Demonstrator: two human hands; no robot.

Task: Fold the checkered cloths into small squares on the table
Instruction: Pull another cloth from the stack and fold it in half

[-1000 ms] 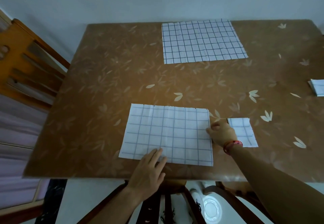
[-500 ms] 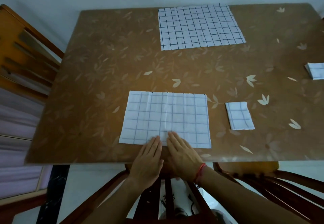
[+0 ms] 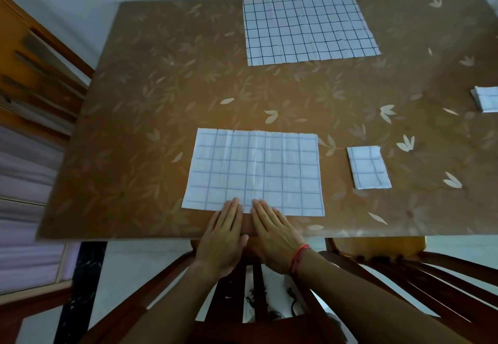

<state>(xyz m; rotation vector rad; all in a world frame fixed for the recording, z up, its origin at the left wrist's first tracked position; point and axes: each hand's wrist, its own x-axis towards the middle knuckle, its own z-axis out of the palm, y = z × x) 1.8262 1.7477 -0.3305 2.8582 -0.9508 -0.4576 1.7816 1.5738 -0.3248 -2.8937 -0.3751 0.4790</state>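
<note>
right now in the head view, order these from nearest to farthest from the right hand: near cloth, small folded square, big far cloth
1. near cloth, under the fingertips of the right hand, at the near edge.
2. small folded square, off to the right.
3. big far cloth, at the far edge.

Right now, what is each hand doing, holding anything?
Left hand: open, flat, fingertips on the edge of the near cloth.
Right hand: open, flat, fingertips on the same edge.
</note>
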